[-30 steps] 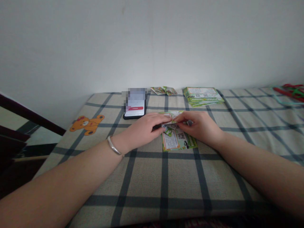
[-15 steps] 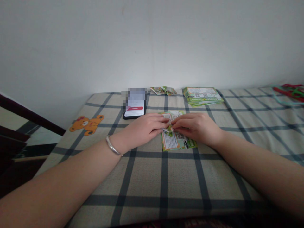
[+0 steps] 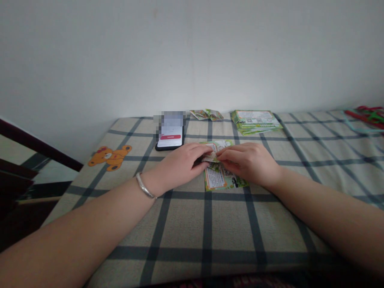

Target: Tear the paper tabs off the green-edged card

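A green-and-white printed paper leaflet (image 3: 215, 180) lies on the checked cloth in front of me. Over its middle stands a small folded paper piece (image 3: 211, 158); I cannot tell if it is part of the same sheet. From the left, my left hand (image 3: 185, 162), with a silver bangle at the wrist, pinches this folded piece between thumb and fingers. My right hand (image 3: 250, 163) grips its other side with fingertips together, covering the leaflet's right part. Beyond the hands, two small folded green papers (image 3: 207, 115) rest by the wall.
A phone (image 3: 171, 138) with a lit screen lies behind my left hand. At the back right sits a stack of similar green leaflets (image 3: 256, 120). Red and green items (image 3: 369, 118) lie at the far right. A bear picture (image 3: 110, 157) is at the left.
My left thumb has moved apart from the fingers and the folded piece between the hands has tilted up a little. The right hand has barely moved.
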Motion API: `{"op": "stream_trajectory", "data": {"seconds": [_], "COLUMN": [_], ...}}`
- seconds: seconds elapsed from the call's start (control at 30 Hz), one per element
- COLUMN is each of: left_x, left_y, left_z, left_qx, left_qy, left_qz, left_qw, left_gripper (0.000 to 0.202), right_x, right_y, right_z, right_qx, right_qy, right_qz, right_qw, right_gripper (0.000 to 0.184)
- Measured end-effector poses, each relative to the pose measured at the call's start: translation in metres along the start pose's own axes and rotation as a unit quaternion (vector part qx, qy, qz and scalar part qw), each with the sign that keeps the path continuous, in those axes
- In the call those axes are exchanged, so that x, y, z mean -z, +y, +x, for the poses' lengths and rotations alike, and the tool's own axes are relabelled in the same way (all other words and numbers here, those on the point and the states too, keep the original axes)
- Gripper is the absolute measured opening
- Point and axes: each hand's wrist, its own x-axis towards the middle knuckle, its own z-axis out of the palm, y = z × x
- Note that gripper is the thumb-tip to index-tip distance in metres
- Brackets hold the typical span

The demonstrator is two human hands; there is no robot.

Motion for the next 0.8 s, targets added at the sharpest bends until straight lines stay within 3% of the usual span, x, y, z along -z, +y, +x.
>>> {"op": "stream_trajectory", "data": {"seconds": [0.13,0.27,0.53,0.8], "left_x": [0.000,-0.001,-0.002,-0.002], "left_y": [0.006,0.010,0.008,0.014], "left_z": [0.001,0.003,0.004,0.002], "left_qx": [0.056,0.094,0.092,0.120], "left_qy": [0.043,0.071,0.051,0.027], "left_qz": [0.013,0.007,-0.001,0.036], "left_qw": [0.997,0.993,0.994,0.992], "left_gripper": [0.018,0.006,0.006,0.007], "right_x": [-0.003,-0.004,-0.003,-0.002], "right_y": [-0.004,-0.006,-0.006,-0.008], "right_z": [0.001,0.003,0.004,0.005], "right_qx": [-0.078,-0.067,-0.016,-0.057], "right_qy": [0.037,0.045,0.037,0.023], "right_qz": [0.015,-0.007,-0.042,0.018], "right_qw": [0.996,0.997,0.998,0.998], "right_gripper": [0.011,0.011,0.018,0.014]}}
